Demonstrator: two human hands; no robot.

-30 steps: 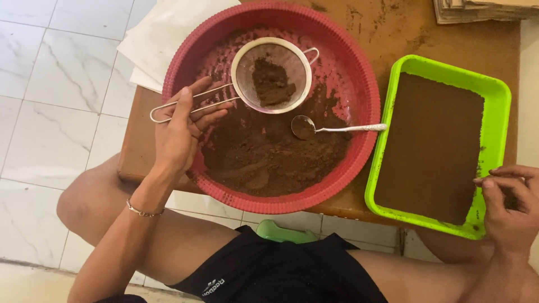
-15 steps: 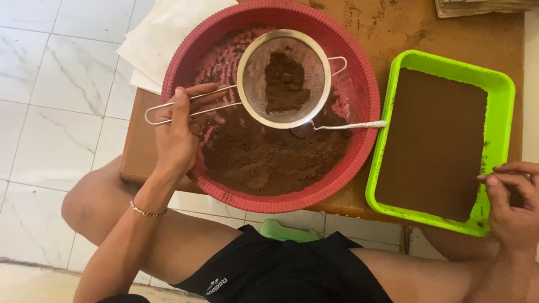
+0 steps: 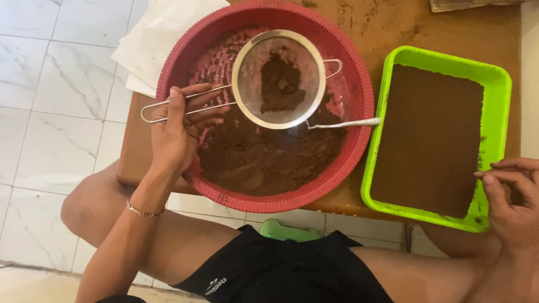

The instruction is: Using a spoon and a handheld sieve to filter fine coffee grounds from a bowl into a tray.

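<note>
Since a second ago the round steel mesh strainer [image 3: 279, 78] has been lifted from low inside the round red plastic basin [image 3: 359, 73] and now hangs higher and larger over its far half, hiding the bowl of the silver metal spoon [image 3: 343, 123]; in the last half second it has hardly shifted. The left hand [image 3: 177, 132] is clamped on the strainer's wire handle, thumb along the top and fingers curled beneath, at the basin's near-left rim. The right hand [image 3: 512, 199] has kept its place, fingers bent and closed on the near right rim of the rectangular lime-green plastic tray [image 3: 494, 84].

There are three containers. The strainer, just beyond the left hand's fingertips, carries one clump of dark brown powder [image 3: 281, 84]. The basin below it holds a loose heap of the same brown powder, thickest on the side nearer the left hand's wrist, plus the one spoon, whose handle points toward the right hand. The tray, just left of the right hand, is filled with a flat, even brown layer. Both stand on the brown bench [image 3: 393, 25], which is dusted with powder.
</note>
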